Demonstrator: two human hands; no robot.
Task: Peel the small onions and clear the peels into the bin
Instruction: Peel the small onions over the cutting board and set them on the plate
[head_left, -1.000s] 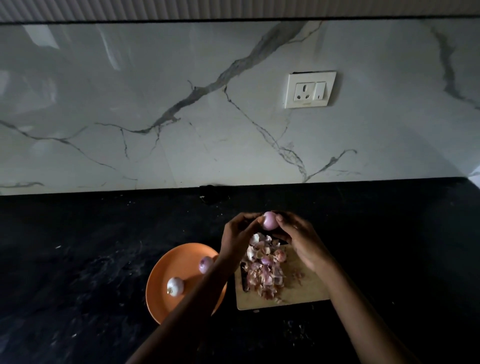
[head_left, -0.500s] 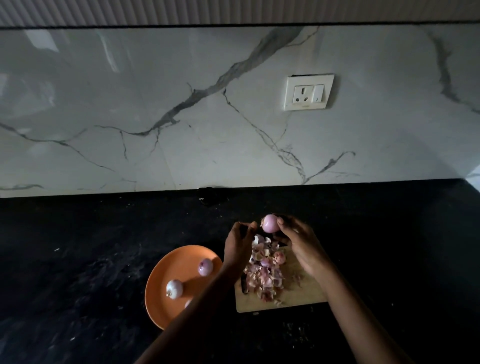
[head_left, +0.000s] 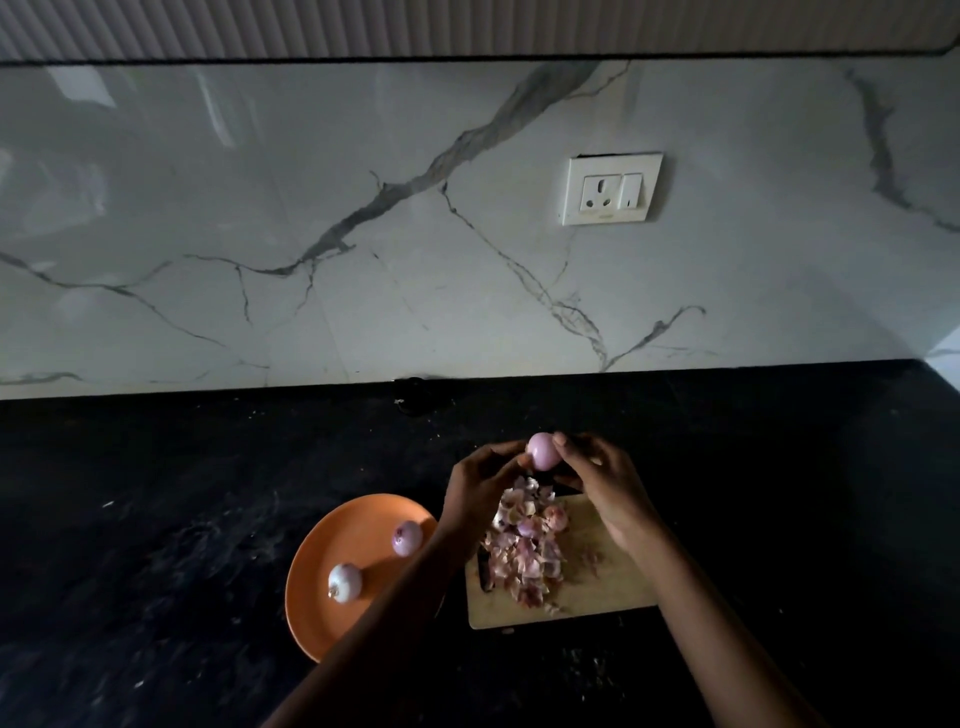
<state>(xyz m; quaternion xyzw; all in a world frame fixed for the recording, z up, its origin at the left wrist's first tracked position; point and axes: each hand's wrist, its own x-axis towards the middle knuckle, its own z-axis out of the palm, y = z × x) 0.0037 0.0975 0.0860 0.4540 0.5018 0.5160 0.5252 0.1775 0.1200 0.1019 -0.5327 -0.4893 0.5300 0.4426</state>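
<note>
A small pink onion (head_left: 543, 451) is held up above the far end of the wooden cutting board (head_left: 608, 582). My right hand (head_left: 605, 486) grips it from the right, and the fingertips of my left hand (head_left: 480, 486) touch its left side. A heap of onion peels (head_left: 522, 553) covers the left half of the board, with a small onion piece (head_left: 557, 518) among them. An orange plate (head_left: 332, 540) to the left holds two small onions, one pale (head_left: 344, 582) and one purple (head_left: 406, 538).
The black stone countertop (head_left: 182, 519) stretches left and right of the plate and board. Loose peel scraps (head_left: 592, 665) lie on it in front of the board. A marble wall with a socket (head_left: 612, 188) stands behind. No bin is in view.
My left hand pulled back from the onion half a second ago and now has its fingertips on it again. My right hand kept hold of the onion throughout.
</note>
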